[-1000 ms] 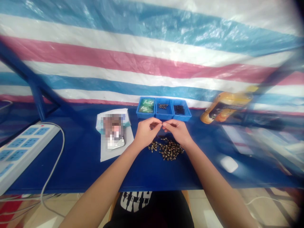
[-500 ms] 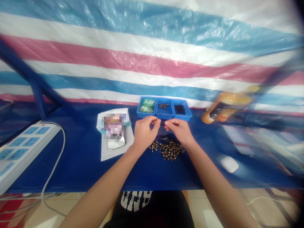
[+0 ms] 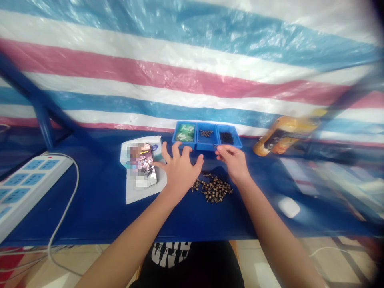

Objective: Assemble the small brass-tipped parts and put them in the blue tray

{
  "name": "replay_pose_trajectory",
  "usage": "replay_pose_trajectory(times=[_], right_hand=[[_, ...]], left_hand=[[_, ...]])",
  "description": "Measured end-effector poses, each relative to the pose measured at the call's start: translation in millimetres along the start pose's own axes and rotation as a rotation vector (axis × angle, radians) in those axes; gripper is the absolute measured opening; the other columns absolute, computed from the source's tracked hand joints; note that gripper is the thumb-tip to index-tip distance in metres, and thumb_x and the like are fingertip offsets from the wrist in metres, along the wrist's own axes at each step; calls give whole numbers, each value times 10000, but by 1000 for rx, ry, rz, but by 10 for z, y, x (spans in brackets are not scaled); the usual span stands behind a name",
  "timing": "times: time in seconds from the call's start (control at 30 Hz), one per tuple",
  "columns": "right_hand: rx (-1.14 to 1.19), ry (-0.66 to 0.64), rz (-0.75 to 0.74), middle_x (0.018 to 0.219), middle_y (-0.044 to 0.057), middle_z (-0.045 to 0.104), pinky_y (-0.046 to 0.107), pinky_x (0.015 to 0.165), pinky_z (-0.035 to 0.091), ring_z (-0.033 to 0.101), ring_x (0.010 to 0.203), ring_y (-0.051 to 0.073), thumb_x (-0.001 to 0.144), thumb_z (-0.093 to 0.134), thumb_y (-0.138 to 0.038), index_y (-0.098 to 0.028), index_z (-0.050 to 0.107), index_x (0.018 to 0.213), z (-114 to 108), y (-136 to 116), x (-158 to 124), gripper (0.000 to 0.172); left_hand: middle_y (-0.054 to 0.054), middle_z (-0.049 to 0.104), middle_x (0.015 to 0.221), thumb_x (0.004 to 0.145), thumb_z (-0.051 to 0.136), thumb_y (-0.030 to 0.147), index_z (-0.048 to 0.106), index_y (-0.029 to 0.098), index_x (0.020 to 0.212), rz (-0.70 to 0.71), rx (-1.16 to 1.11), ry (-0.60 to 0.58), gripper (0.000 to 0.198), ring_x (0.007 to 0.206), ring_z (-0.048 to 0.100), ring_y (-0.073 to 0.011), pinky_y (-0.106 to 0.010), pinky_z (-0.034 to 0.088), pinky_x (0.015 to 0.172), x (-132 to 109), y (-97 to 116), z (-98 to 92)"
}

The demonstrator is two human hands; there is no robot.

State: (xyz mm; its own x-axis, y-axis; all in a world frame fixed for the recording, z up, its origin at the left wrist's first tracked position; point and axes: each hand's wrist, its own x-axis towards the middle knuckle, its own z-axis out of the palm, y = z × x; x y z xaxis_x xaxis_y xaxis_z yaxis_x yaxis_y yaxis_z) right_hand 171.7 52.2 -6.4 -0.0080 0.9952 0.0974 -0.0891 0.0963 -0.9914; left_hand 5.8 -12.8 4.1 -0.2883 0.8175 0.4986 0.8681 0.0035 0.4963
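My left hand [image 3: 181,168] is open, its fingers spread above the table. Its little finger reaches the edge of a lit phone [image 3: 149,162], though I cannot tell if they touch. Fingertips closed in a pinch, my right hand [image 3: 235,163] holds a small, thin dark piece [image 3: 215,146] in front of the blue bins. Between my forearms lies a pile of small brass-coloured screw-like parts [image 3: 217,190]. Beyond the hands stand three joined blue bins [image 3: 205,147]: a green-and-white packet [image 3: 185,132] at left, small metal parts [image 3: 206,133] in the middle, black pieces [image 3: 227,138] at right.
The phone rests on a white packet [image 3: 133,194]. A power strip [image 3: 28,180] with a looping cable lies at the left. To the right are an orange drink bottle [image 3: 271,138], a white rounded case [image 3: 289,207] and blurred flat items [image 3: 300,176]. Striped sheeting hangs behind.
My hands have moved apart from their fingertip-to-fingertip position. The left has spread open, shifting left towards the phone; the right has shifted slightly right, still pinching. The phone screen now shows more.
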Motion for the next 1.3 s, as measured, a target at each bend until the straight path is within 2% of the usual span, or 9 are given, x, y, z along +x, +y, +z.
replay_pose_trajectory(times=[0.27, 0.5, 0.57, 0.63, 0.7, 0.8, 0.9, 1.03, 1.3], right_hand=[[-6, 6, -30, 770, 36, 696, 310, 669, 505, 579, 651, 147, 731, 788, -488, -198, 748, 820, 7, -4, -7, 306], [-8, -5, -31, 775, 32, 699, 310, 675, 499, 578, 650, 146, 733, 786, -484, -197, 742, 825, -3, -12, -1, 305], [-16, -49, -25, 777, 33, 701, 310, 679, 497, 579, 654, 147, 739, 785, -477, -199, 743, 822, -9, -16, -3, 294], [-25, -103, -21, 774, 33, 706, 306, 676, 493, 582, 653, 147, 744, 786, -468, -201, 746, 819, -9, -22, -11, 280], [-35, -151, -20, 767, 32, 710, 302, 676, 490, 587, 655, 147, 750, 786, -457, -203, 750, 820, -3, -31, -21, 266], [-50, -203, -7, 760, 30, 713, 303, 686, 492, 599, 674, 154, 753, 784, -449, -207, 755, 823, 14, -46, -38, 254], [-51, -243, 9, 761, 29, 712, 307, 695, 496, 607, 694, 160, 741, 791, -449, -207, 759, 820, 29, -54, -49, 256], [-44, -275, 33, 767, 30, 714, 307, 702, 494, 605, 695, 154, 740, 791, -447, -201, 761, 819, 41, -50, -58, 259], [-31, -285, 46, 763, 28, 709, 302, 705, 494, 597, 692, 148, 728, 798, -465, -193, 758, 827, 40, -38, -57, 292]], left_hand=[[-159, 465, 1433, 856, 618, 509, 666, 233, 992, -3, 16, -36, 311, 1438, 149, -536, -857, 163, 993, 30, -106, 30], [-126, 522, 1397, 877, 623, 386, 667, 240, 1014, 136, 2, 36, 205, 1444, 219, -469, -796, 18, 1091, 38, 2, -52], [-119, 550, 1369, 901, 592, 361, 655, 235, 1078, 196, -68, 5, 226, 1414, 308, -412, -714, 108, 1147, 45, 12, -53], [-119, 573, 1339, 923, 560, 351, 624, 218, 1174, 243, -169, -38, 291, 1348, 415, -343, -580, 266, 1159, 56, 0, -36], [-113, 598, 1308, 942, 535, 352, 583, 209, 1252, 252, -267, -88, 345, 1268, 504, -290, -468, 381, 1105, 65, -23, -9], [-81, 655, 1231, 953, 525, 359, 549, 228, 1301, 194, -385, -176, 373, 1132, 606, -240, -392, 475, 992, 76, -58, 35], [-52, 700, 1128, 950, 535, 348, 593, 236, 1242, 158, -488, -245, 318, 979, 664, -194, -342, 521, 889, 86, -80, 73], [-30, 735, 992, 939, 559, 334, 643, 230, 1176, 159, -563, -291, 272, 885, 684, -171, -303, 538, 801, 92, -85, 102], [-21, 754, 958, 916, 593, 316, 667, 230, 1171, 113, -662, -348, 280, 850, 704, -163, -293, 548, 801, 101, -78, 105]])
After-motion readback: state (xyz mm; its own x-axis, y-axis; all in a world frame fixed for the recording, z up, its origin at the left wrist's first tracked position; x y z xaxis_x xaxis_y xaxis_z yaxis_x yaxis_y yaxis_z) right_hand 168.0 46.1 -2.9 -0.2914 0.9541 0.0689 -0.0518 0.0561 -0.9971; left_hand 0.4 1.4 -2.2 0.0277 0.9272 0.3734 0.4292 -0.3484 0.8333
